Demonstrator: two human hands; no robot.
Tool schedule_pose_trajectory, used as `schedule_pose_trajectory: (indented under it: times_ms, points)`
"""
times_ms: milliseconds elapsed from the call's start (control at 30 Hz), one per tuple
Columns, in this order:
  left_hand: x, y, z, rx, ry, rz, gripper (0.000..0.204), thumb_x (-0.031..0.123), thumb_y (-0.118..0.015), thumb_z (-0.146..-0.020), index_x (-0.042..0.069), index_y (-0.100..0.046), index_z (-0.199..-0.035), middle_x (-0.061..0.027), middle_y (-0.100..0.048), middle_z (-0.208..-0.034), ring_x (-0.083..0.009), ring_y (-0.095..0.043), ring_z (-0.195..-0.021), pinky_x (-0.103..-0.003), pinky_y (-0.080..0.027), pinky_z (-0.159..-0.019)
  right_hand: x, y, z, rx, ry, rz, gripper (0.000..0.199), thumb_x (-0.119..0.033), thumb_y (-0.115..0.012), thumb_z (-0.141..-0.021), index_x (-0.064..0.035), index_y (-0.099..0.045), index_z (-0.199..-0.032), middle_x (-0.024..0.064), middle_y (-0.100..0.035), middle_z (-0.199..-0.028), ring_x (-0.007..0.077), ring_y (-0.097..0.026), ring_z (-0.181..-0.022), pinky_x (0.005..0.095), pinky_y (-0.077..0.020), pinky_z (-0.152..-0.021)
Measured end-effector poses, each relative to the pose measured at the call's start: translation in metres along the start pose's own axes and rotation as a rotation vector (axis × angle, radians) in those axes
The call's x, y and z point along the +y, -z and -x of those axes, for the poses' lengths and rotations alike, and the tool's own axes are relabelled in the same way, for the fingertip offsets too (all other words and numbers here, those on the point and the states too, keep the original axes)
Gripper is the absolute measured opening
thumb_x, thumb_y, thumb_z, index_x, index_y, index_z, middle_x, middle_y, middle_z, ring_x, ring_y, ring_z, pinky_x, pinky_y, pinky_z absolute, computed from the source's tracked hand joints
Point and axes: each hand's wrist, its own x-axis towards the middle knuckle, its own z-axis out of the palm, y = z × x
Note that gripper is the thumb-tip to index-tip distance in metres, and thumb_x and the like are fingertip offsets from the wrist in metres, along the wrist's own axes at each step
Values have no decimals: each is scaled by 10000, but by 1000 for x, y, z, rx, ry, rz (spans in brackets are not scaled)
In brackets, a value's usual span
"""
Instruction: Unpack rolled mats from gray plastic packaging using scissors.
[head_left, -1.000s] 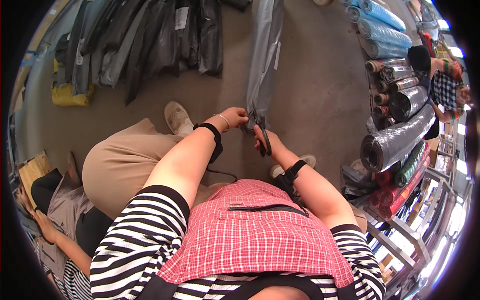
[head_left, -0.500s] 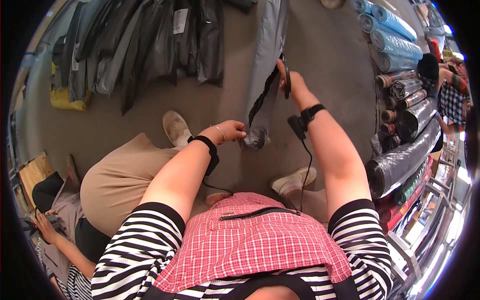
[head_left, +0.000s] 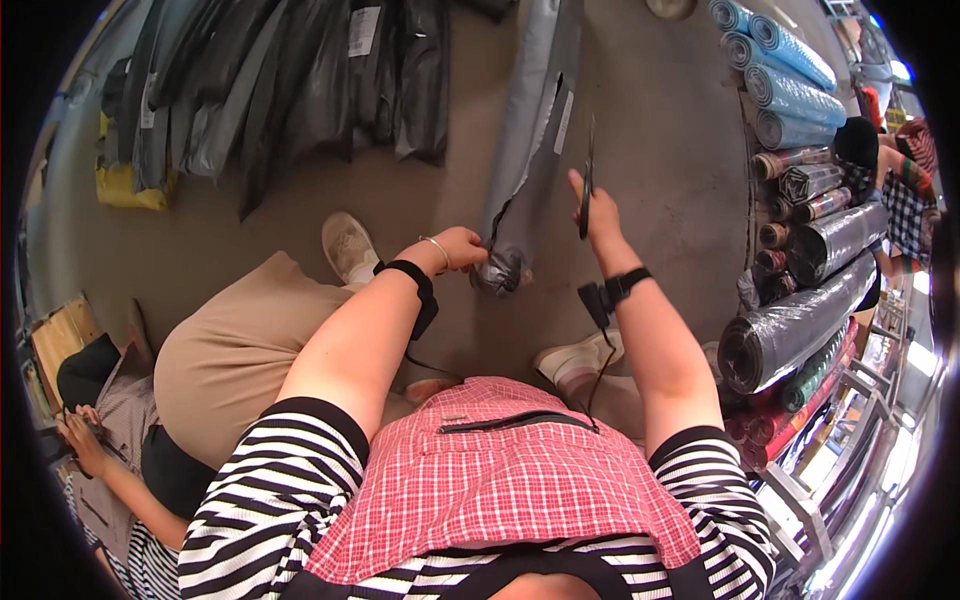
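A long roll in grey plastic wrapping (head_left: 522, 130) stretches away from me across the floor, with a ragged slit running along it from near its close end. My left hand (head_left: 459, 249) pinches the edge of the wrapping by that bunched close end. To the right of the roll, my right hand (head_left: 602, 216) grips a pair of scissors (head_left: 587, 205) with dark handles, the blades pointing away from me and apart from the plastic. What lies inside the wrapping is mostly hidden.
Several dark plastic-wrapped packages (head_left: 300, 90) lie at the far left, beside a yellow one (head_left: 135, 188). Light blue rolls (head_left: 795, 95) and black wrapped rolls (head_left: 795, 335) are stacked along the right. One person (head_left: 130, 480) is at the lower left, another (head_left: 905, 190) at the far right.
My right hand has drawn the scissors out of the slit, moving right and toward me. A pale label on the wrapping now shows. My left hand still pinches the edge.
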Motion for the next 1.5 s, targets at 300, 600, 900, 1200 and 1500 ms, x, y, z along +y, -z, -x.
schedule_pose_trajectory:
  times_ms: [300, 600, 900, 1200, 1500]
  points:
    - [-2, -4, -5, 268, -145, 107, 270, 238, -602, -855, -13, -677, -923, -141, -662, -740, -229, -623, -604, -385, -496, -554, -17, 48, 113, -289, 115, 351, 776, -659, -707, -716, 46, -636, -1032, 256, -666, -976, 398, -641, -967, 436, -487, -858]
    - [6, 17, 8, 215, -86, 72, 196, 179, -598, -841, 1, -681, -838, -93, -663, -701, -215, -632, -630, -354, -494, -563, -91, 68, 124, -524, 537, 904, 763, -641, -801, -584, 2, -656, -968, 206, -678, -908, 387, -642, -931, 440, -511, -818]
    - [10, 22, 9, 206, -212, -208, 220, 192, -600, -845, 8, -666, -746, -94, -655, -656, -244, -635, -646, -383, -479, -642, -150, 47, 107, -656, 787, 1234, 705, -588, -850, -544, -21, -689, -931, 153, -689, -903, 350, -650, -927, 429, -519, -835]
    - [25, 14, 17, 210, -262, -239, 209, 205, -602, -835, 18, -694, -850, -141, -677, -753, -303, -645, -720, -416, -495, -697, -178, 12, 100, -820, 921, 1502, 639, -578, -856, -536, -55, -736, -883, 116, -704, -943, 306, -652, -990, 392, -523, -856]
    - [29, 6, 11, 237, -263, -233, 232, 202, -604, -807, 26, -708, -916, -174, -692, -863, -348, -658, -836, -425, -503, -765, -156, -1, 101, -881, 920, 1426, 552, -536, -845, -584, -77, -743, -872, 99, -711, -950, 295, -667, -976, 387, -528, -852]
